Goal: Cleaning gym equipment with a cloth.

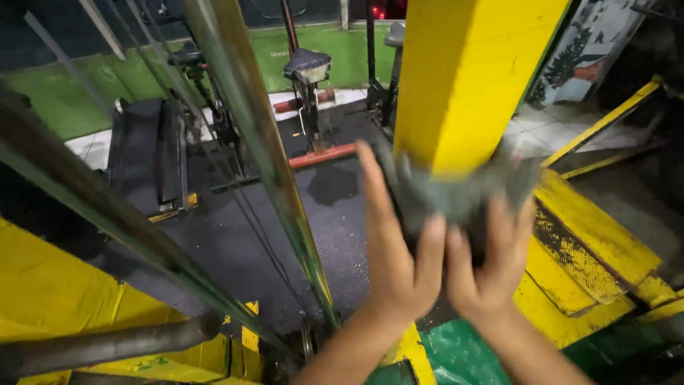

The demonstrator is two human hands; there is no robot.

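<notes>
Both my hands are raised in front of a thick yellow post (463, 71) and together hold a grey cloth (456, 192) against its lower part. My left hand (399, 249) grips the cloth's left side, its fingers pointing up. The cloth's right side sits under the fingers of my right hand (491, 264). The cloth is blurred and bunched between them.
Slanted metal bars (249, 121) and cables of a gym machine cross the left half. A grey padded roller (107, 346) lies at the lower left over yellow frame parts. Exercise bikes (308, 78) stand on dark matting behind. Yellow steps (591, 249) rise at the right.
</notes>
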